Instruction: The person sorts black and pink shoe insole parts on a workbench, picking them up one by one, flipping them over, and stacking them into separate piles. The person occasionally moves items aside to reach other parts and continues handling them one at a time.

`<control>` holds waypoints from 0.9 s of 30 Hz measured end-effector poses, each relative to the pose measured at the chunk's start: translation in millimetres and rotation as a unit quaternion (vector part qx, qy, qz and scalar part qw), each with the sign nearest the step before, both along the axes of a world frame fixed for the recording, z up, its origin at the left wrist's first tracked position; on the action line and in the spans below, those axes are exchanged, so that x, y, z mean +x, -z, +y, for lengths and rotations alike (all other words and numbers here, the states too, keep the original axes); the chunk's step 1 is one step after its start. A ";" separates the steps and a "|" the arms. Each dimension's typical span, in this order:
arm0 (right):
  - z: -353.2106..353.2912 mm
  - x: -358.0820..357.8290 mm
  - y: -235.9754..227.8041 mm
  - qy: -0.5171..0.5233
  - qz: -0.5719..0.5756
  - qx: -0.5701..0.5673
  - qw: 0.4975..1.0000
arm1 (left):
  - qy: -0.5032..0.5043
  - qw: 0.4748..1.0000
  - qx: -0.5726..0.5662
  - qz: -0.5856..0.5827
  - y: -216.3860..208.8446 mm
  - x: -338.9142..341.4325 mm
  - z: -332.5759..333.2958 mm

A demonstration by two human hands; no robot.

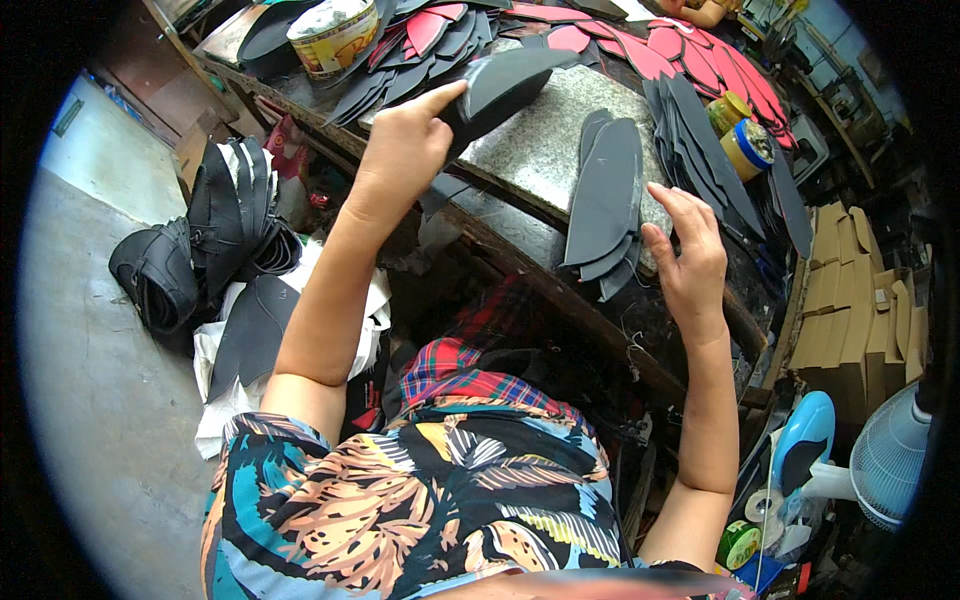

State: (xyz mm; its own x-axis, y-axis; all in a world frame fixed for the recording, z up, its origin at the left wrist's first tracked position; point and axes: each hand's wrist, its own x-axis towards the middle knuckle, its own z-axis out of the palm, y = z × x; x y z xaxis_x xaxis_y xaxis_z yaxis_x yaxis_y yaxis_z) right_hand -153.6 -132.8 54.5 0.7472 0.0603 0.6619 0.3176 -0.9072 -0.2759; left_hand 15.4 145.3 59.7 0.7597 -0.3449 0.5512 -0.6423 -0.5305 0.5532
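Note:
My left hand (405,155) grips a curved black insole (515,85) by its near end, the index finger stretched along it. That piece is tilted up over a speckled grey stone slab (510,150). Part of the grip is hidden behind my fingers. A small overlapping stack of black insoles (606,190) lies at the slab's right side. Just right of this stack, my right hand (690,250) is raised with thumb and fingers apart, holding nothing.
Piles of black and red cut pieces (690,60) cover the far bench. A tub (335,38) stands far left, a yellow jar (748,150) far right. Black shoe uppers (205,240) are heaped at left. Cardboard boxes (850,300) and a fan (890,460) stand at right.

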 end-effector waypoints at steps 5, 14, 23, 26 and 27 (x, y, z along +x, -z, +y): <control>12.8 5.2 -24.9 -0.054 0.038 0.014 0.998 | 0.094 0.917 -0.217 0.321 18.5 -1.8 4.2; 39.5 45.0 -24.5 -0.080 0.124 -0.022 0.989 | 0.185 0.766 -0.389 0.476 34.8 -47.1 -16.7; 48.5 89.6 -12.3 -0.016 0.124 -0.165 0.978 | 0.247 0.704 -0.416 0.520 32.5 -62.1 -6.8; 45.9 84.6 -16.3 -0.001 0.027 -0.035 0.999 | 0.243 0.697 -0.449 0.503 28.6 -63.7 -4.8; 42.8 78.2 -18.8 0.004 -0.003 0.029 1.000 | 0.238 0.703 -0.450 0.497 27.1 -64.1 -3.0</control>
